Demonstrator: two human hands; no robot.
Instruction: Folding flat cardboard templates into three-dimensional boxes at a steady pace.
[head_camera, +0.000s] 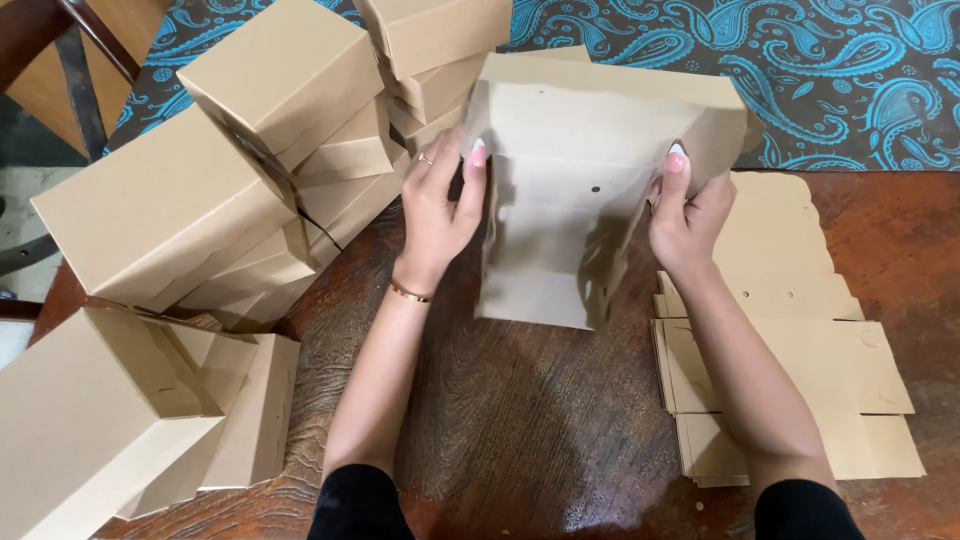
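A partly folded brown cardboard box blank (565, 190) stands tilted on the dark wooden table (520, 420), its sides bent upward. My left hand (440, 205) grips its left side wall, thumb on the inner face. My right hand (685, 215) holds the right side wall the same way. Small round holes show in the blank's middle panel.
Several finished cardboard boxes (270, 70) are piled at the left and back. An open box (120, 420) lies at the lower left. A stack of flat blanks (790, 350) lies to the right. A blue paisley cloth (840, 70) hangs behind.
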